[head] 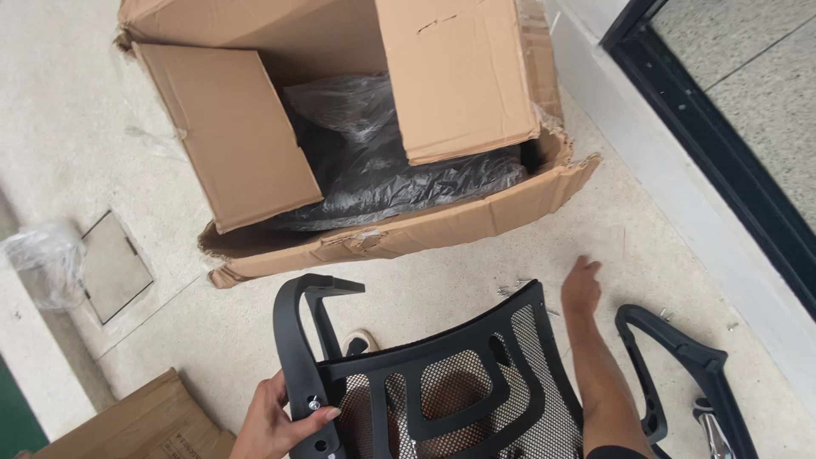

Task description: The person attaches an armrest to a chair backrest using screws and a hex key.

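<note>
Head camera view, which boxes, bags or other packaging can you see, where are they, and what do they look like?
Large cardboard box: top centre on the floor, brown, flaps open, torn front edge.
Black plastic wrap: inside that box, crinkled, glossy.
Clear plastic bag: left edge, crumpled.
Second carton: bottom left, brown, flat.

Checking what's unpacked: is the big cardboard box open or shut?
Open: the big brown cardboard box has flaps spread, showing crumpled black plastic wrap inside.

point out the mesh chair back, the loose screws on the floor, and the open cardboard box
Chair back [463, 387]: head view, on the black mesh panel.
Screws [512, 287]: head view, on the small pile by the right hand.
Box [459, 81]: head view, on its right flap.
</note>
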